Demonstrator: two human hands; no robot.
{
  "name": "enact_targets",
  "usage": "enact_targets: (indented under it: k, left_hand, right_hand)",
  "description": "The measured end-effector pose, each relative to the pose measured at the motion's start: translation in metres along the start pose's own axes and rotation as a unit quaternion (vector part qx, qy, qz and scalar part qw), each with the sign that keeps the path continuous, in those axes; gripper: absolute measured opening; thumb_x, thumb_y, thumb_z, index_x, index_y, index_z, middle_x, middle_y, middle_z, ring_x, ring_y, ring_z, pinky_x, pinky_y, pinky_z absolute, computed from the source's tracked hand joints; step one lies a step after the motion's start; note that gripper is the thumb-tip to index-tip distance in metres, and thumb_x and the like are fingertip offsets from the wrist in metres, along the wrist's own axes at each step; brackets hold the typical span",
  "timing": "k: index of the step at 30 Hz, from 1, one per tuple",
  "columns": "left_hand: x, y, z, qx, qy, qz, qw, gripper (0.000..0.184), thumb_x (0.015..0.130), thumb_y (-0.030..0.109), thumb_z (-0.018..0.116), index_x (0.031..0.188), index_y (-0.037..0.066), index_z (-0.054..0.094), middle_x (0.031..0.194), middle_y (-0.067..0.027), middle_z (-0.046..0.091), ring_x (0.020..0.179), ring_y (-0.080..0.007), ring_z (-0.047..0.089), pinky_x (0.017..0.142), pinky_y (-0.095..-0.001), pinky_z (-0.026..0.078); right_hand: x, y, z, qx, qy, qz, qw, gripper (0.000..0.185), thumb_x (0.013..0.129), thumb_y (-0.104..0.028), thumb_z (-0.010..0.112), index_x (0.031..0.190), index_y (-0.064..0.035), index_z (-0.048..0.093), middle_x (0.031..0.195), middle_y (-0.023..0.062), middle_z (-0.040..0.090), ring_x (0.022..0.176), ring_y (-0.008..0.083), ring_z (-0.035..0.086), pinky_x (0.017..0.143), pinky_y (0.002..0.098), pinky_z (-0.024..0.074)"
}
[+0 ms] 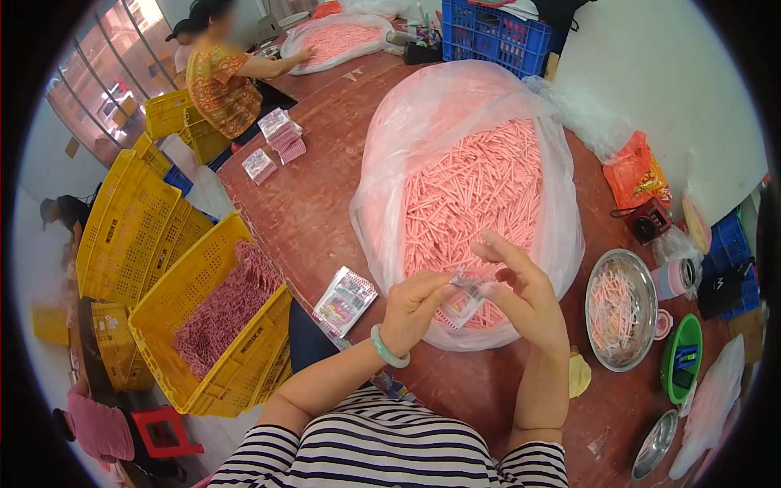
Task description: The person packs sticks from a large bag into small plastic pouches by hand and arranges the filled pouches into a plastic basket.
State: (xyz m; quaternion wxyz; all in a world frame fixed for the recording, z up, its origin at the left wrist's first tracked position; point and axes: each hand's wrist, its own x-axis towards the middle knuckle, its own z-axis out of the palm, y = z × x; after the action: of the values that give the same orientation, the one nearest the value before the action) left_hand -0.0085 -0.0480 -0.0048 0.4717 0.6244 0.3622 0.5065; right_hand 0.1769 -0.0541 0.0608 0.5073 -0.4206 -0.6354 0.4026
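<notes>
A small clear plastic packet (462,306) is between my two hands, in front of a large plastic bag (390,146) of pink sticks (472,195). My left hand (415,306), with a green bangle at its wrist, pinches the packet's left edge. At the packet's right side is my right hand (525,297), its fingers spread and its thumb near the packet; whether it touches is unclear. Left of my left hand lies a stack of printed packets (345,302) on the red table (325,195).
A yellow crate (244,358) of dark pink pieces stands at the left. Metal bowls (598,350), a green basket (669,366), a cup (672,279) and a black device (648,221) are at the right. A co-worker (224,81) reaches towards another bag (325,61) at the back.
</notes>
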Motion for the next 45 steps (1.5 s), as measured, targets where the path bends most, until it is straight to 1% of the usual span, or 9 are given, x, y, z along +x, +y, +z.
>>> enact_targets:
  k: [5,9,13,15,21,23,28,37,45]
  left_hand:
    - [0.013,0.013,0.008,-0.182,-0.055,-0.137,0.972,0.021,0.087,0.006,0.067,0.107,-0.002,0.069,0.096,-0.0047,0.068,0.088,-0.0075,0.06,0.076,-0.0224,0.049]
    - [0.018,0.016,-0.02,-0.125,-0.156,-0.19,0.961,0.03,0.085,-0.001,0.065,0.115,-0.001,0.063,0.103,-0.0049,0.067,0.09,-0.0093,0.062,0.078,-0.0256,0.05]
    - [0.021,0.019,-0.027,-0.397,-0.071,-0.175,0.898,0.022,0.09,0.005,0.06,0.112,0.001,0.063,0.106,-0.0068,0.068,0.095,-0.0144,0.064,0.083,-0.0294,0.051]
    - [0.022,0.016,-0.028,-0.362,-0.037,-0.179,0.914,0.021,0.092,0.008,0.059,0.111,0.001,0.063,0.108,-0.0074,0.067,0.096,-0.0152,0.064,0.085,-0.0306,0.051]
    - [0.019,0.019,-0.028,-0.399,-0.024,-0.219,0.89,0.026,0.098,0.018,0.055,0.116,0.001,0.061,0.109,-0.0064,0.066,0.098,-0.0137,0.063,0.085,-0.0296,0.052]
    - [0.012,-0.021,-0.035,-0.385,-0.044,-0.174,0.905,0.027,0.097,0.021,0.057,0.115,0.002,0.062,0.108,-0.0041,0.066,0.097,-0.0121,0.062,0.084,-0.0277,0.051]
    - [0.014,-0.01,-0.034,-0.404,-0.036,-0.208,0.89,0.028,0.097,0.021,0.057,0.116,0.002,0.063,0.109,-0.002,0.066,0.097,-0.0082,0.061,0.084,-0.0252,0.05]
    - [0.013,-0.013,-0.033,-0.419,-0.033,-0.207,0.883,0.033,0.099,0.023,0.054,0.12,-0.001,0.061,0.115,-0.0054,0.065,0.105,-0.0126,0.061,0.09,-0.0292,0.049]
    - [0.012,-0.021,-0.024,-0.273,-0.083,-0.194,0.938,0.034,0.099,0.026,0.053,0.117,-0.002,0.063,0.11,-0.0039,0.066,0.1,-0.0087,0.058,0.09,-0.0256,0.046]
  right_hand:
    - [0.002,0.003,-0.008,-0.08,-0.042,-0.002,0.996,0.039,0.082,-0.002,0.066,0.121,-0.0005,0.061,0.099,0.0081,0.062,0.085,0.0157,0.058,0.076,0.0269,0.0469]
    - [0.007,0.003,-0.015,0.054,0.07,0.053,0.995,0.033,0.079,0.002,0.064,0.112,0.0001,0.065,0.088,0.0121,0.06,0.077,0.021,0.059,0.072,0.0275,0.047]
    - [0.01,0.045,-0.043,-0.309,0.001,0.03,0.951,0.017,0.075,-0.003,0.065,0.092,0.0013,0.067,0.082,0.0166,0.061,0.077,0.0308,0.06,0.072,0.0371,0.049]
    - [0.007,0.067,-0.039,-0.383,-0.091,0.074,0.916,0.011,0.074,-0.007,0.065,0.081,0.0023,0.066,0.081,0.0195,0.061,0.078,0.0361,0.06,0.073,0.0426,0.0491]
    - [-0.004,0.115,-0.023,-0.533,-0.077,0.033,0.842,0.01,0.075,-0.006,0.054,0.075,0.0,0.062,0.08,0.0218,0.061,0.082,0.0386,0.06,0.075,0.0477,0.0475]
    - [-0.009,0.13,-0.025,-0.479,-0.048,-0.04,0.876,0.014,0.071,-0.002,0.052,0.079,-0.0006,0.063,0.084,0.0213,0.062,0.084,0.0399,0.058,0.077,0.0488,0.0458]
    - [-0.003,0.117,-0.016,-0.508,-0.052,-0.026,0.859,0.013,0.065,0.003,0.059,0.078,0.0015,0.06,0.08,0.0213,0.059,0.084,0.0397,0.056,0.078,0.0482,0.0451]
    - [0.003,0.089,-0.018,-0.5,-0.019,-0.007,0.866,0.007,0.071,0.002,0.061,0.077,0.0047,0.058,0.079,0.0191,0.057,0.081,0.0376,0.055,0.073,0.047,0.0438]
    - [0.005,0.014,-0.001,-0.27,-0.038,-0.045,0.961,0.014,0.068,0.007,0.065,0.082,0.0032,0.065,0.073,0.0131,0.054,0.067,0.0264,0.055,0.06,0.0338,0.0427]
